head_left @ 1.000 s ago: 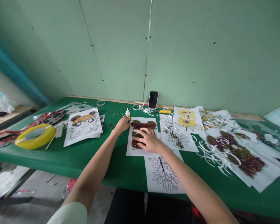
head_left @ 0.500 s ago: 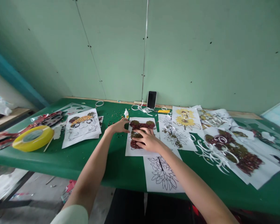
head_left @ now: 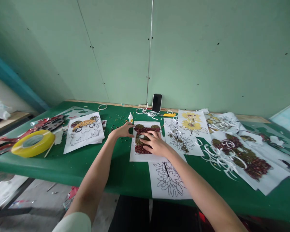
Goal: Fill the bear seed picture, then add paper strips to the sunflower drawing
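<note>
A white sheet with a bear picture (head_left: 145,141) filled in with dark red and green seeds lies on the green table (head_left: 106,167) in front of me. My right hand (head_left: 153,144) rests flat on the bear, fingers spread over its middle. My left hand (head_left: 122,130) lies at the sheet's upper left corner, fingers stretched toward the paper's edge, holding nothing. A small white glue bottle (head_left: 130,117) stands just beyond my left hand. Loose seeds are scattered on the table near it.
A yellow tape roll (head_left: 33,143) and a hamster picture (head_left: 85,130) lie at the left. Flower outline sheets (head_left: 168,178), sunflower and bear seed pictures and curled white paper strips (head_left: 219,159) cover the right. A phone (head_left: 157,102) leans on the green wall.
My left hand slid back from the glue bottle to the sheet's corner and its fingers stretched out. My right hand shifted slightly on the bear. The view moved a little.
</note>
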Motion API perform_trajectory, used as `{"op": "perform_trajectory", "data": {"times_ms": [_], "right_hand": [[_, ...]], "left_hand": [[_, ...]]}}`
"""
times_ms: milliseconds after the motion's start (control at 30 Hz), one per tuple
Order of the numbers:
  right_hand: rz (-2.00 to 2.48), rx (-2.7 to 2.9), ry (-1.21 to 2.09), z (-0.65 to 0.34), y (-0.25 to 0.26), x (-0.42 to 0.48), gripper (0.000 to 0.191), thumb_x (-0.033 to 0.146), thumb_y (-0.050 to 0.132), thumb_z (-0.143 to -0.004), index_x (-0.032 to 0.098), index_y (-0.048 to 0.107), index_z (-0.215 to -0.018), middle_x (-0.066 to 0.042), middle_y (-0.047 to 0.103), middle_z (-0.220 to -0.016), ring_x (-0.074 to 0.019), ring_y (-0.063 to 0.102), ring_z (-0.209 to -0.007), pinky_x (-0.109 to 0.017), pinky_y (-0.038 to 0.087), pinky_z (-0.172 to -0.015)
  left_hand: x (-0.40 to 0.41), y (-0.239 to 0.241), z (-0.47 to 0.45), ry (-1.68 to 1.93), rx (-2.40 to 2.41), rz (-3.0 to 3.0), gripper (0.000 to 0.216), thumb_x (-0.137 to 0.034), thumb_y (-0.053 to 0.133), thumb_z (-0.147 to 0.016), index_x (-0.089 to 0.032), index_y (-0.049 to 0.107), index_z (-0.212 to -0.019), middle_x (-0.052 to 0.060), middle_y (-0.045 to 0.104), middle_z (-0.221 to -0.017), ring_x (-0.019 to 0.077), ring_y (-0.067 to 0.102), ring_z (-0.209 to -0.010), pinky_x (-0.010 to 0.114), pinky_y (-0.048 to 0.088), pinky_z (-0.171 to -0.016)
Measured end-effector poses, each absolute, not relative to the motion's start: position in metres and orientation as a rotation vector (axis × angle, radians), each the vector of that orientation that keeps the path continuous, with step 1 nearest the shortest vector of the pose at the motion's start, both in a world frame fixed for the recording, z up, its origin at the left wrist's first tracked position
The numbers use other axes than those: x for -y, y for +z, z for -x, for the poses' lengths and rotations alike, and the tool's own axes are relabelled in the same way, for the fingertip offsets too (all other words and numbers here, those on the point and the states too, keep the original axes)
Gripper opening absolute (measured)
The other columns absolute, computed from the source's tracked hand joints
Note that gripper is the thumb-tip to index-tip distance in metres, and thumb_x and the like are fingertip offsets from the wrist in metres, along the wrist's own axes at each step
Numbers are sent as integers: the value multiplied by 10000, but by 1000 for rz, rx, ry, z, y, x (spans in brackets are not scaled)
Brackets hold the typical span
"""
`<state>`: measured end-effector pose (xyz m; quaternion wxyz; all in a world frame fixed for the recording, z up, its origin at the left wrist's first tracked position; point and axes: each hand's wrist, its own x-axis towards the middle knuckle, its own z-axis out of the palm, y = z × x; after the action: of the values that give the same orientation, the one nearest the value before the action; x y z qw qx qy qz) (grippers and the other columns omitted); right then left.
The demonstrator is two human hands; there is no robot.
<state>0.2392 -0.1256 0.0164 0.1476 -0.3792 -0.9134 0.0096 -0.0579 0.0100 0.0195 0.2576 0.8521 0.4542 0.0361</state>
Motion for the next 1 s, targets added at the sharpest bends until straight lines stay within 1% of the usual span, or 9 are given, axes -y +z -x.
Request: {"op": "perform_trajectory", "data": {"times_ms": [167,300,467,667,733,833,933,1000], "right_hand": [[1126,2620,14,-244,12,122,420,457,474,-1133,395,705,-1478,21,435,-1739,-441,390,-1521,-745,448,-1149],[1128,2609,-13,-246,13,123,401,456,471,-1140,390,742,-1428,16,462,-1722,-435,400,-1515,-744,458,-1124],[1130,2595,-54,-249,15,123,371,418,517,-1122,406,758,-1403,17,485,-1705,-431,408,-1500,-710,465,-1114],[1176,2580,-21,-252,15,121,401,453,477,-1131,375,753,-1411,0,498,-1696,-422,427,-1484,-699,486,-1094],[1188,2579,-16,-253,16,120,407,458,471,-1132,365,752,-1413,-11,496,-1697,-423,424,-1489,-704,486,-1097],[1203,2573,-12,-256,18,120,412,451,468,-1132,344,760,-1402,-26,489,-1702,-427,415,-1500,-710,490,-1099],[1198,2553,-7,-260,19,119,402,415,482,-1122,335,766,-1395,-30,486,-1703,-429,405,-1511,-704,488,-1113],[1189,2543,0,-262,18,119,407,371,508,-1105,351,737,-1441,-30,487,-1701,-427,402,-1515,-698,484,-1126]], "left_hand": [[-9,21,58,90,-1243,-2301,968,-628,827,-775,-306,505,-1630,137,355,-1705,350,628,-1249,402,568,-986],[-7,23,57,72,-1250,-2279,980,-641,825,-775,-296,502,-1634,144,334,-1717,347,642,-1214,405,567,-974],[-7,24,57,70,-1244,-2291,980,-647,814,-790,-309,480,-1648,139,336,-1718,354,623,-1245,409,552,-997],[-6,26,56,63,-1230,-2326,982,-674,805,-810,-314,464,-1658,142,361,-1703,367,604,-1282,410,534,-1028],[-6,27,56,54,-1231,-2333,979,-686,793,-824,-318,453,-1664,144,355,-1704,351,620,-1249,402,531,-1022],[-4,28,56,21,-1245,-2302,985,-672,785,-834,-300,436,-1676,165,304,-1730,329,649,-1182,398,534,-1005],[-4,28,55,35,-1240,-2296,998,-662,788,-825,-307,424,-1684,161,310,-1734,353,631,-1227,405,529,-1017],[-5,27,56,48,-1237,-2297,1005,-672,790,-812,-318,429,-1681,155,321,-1734,381,606,-1272,419,527,-1026]]}}
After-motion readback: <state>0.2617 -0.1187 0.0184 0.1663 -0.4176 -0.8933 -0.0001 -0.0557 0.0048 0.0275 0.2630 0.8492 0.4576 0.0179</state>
